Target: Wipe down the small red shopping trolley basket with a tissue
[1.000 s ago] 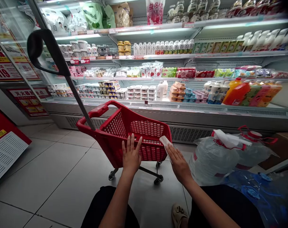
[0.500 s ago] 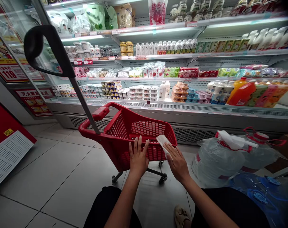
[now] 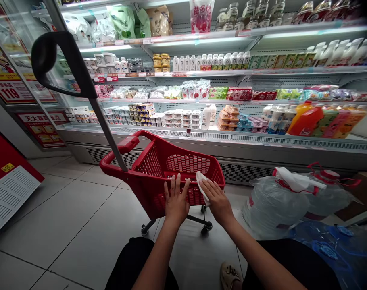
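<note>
A red plastic shopping cart (image 3: 153, 183) with perforated sides stands in front of me. My left hand (image 3: 176, 205) lies against its near side, fingers spread and holding nothing. Under the fingers of my right hand (image 3: 218, 201) is a white wiping cloth (image 3: 201, 183), pressed to the near side toward the cart's right end. Part of the cloth hides behind that hand. On the left, a grey pole with a black handle (image 3: 79, 66) rises from the cart's frame. Inside the basket I see no goods.
Behind the cart runs a refrigerated display (image 3: 183, 137) stocked with dairy and drinks. Large water bottles (image 3: 277, 205) in plastic stand at the right, with blue bottles (image 3: 325, 245) nearer me. A red-and-white unit (image 3: 12, 201) sits at the left on the tiled floor.
My right hand has slid left along the cart's near side with the cloth. The left hand stays in place on the cart.
</note>
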Tool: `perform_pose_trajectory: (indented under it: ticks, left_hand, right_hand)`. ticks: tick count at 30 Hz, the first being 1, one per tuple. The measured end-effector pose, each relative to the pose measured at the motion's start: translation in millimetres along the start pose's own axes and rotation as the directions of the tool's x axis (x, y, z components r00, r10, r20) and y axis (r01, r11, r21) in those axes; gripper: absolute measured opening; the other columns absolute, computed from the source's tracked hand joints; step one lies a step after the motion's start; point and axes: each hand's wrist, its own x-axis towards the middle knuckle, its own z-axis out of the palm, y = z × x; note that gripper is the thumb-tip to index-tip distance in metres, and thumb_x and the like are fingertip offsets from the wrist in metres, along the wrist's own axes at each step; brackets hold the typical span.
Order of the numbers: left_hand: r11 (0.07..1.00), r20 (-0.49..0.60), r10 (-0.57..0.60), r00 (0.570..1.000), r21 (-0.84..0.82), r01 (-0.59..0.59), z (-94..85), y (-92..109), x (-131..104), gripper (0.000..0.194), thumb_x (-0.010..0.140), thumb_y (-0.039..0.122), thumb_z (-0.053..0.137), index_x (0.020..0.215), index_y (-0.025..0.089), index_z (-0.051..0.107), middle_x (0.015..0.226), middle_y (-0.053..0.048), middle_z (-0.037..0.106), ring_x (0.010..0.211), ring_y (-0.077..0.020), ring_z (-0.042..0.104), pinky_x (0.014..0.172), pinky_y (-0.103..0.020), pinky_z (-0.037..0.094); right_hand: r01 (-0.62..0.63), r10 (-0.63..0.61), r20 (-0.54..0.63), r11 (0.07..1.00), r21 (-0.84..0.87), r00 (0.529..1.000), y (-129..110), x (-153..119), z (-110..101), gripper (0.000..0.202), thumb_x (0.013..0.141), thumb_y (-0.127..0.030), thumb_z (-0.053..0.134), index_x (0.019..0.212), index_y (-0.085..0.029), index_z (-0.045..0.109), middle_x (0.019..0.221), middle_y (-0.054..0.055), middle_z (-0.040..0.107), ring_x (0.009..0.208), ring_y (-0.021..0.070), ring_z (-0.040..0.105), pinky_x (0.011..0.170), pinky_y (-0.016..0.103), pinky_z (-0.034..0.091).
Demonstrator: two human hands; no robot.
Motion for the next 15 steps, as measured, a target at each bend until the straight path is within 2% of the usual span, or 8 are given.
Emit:
perform_pose_trajectory:
  ticks: [4,9,12,15]
  left_hand:
    - [1.000,0.003,0.003,1.000,0.009,-0.003,-2.6,-2.5,-2.2,0.098,0.080,0.017,0.068,0.166,0.035,0.023,0.175,-0.009,0.015,0.162,-0.0341,0.011,0.127,-0.066,-0.002]
    - [1.000,0.010,-0.007,1.000,-0.001,0.007,-3.8,3.6,-2.8,0.098,0.079,0.018,0.070,0.165,0.035,0.026,0.175,-0.010,0.017,0.161,-0.0344,0.013,0.127,-0.066,-0.001]
    - [1.000,0.000,-0.012,1.000,0.002,0.012,-2.1,9.4,-2.3,0.100,0.079,0.020,0.072,0.165,0.035,0.025,0.175,-0.010,0.016,0.161,-0.0362,0.013,0.128,-0.066,-0.001]
    - [1.000,-0.025,-0.004,1.000,0.017,0.004,0.2,12.8,-2.4,0.101,0.079,0.022,0.071,0.166,0.034,0.022,0.175,-0.010,0.015,0.161,-0.0366,0.015,0.128,-0.064,-0.002]
  right_hand:
    - [0.026,-0.026,0.029,1.000,0.001,0.999,16.2,-22.7,-9.9,0.082,0.097,-0.002,0.034,0.167,-0.035,0.007,0.169,0.000,0.034,0.154,0.0216,0.035,0.126,0.049,0.034]
    - [-0.102,0.102,0.013,0.995,-0.020,0.995,49.7,-56.4,-17.5,0.085,0.093,0.000,0.031,0.168,-0.033,0.011,0.169,0.000,0.033,0.153,0.0215,0.037,0.127,0.051,0.032]
    - [-0.175,0.175,-0.036,0.985,0.012,0.984,39.2,-51.3,-9.1,0.086,0.091,0.000,0.031,0.168,-0.030,0.011,0.169,0.001,0.033,0.155,0.0209,0.033,0.128,0.051,0.031]
    - [-0.156,0.158,-0.074,0.987,0.040,0.985,5.0,-23.6,6.9,0.085,0.090,0.000,0.033,0.168,-0.028,0.014,0.168,0.002,0.035,0.156,0.0200,0.030,0.129,0.049,0.029]
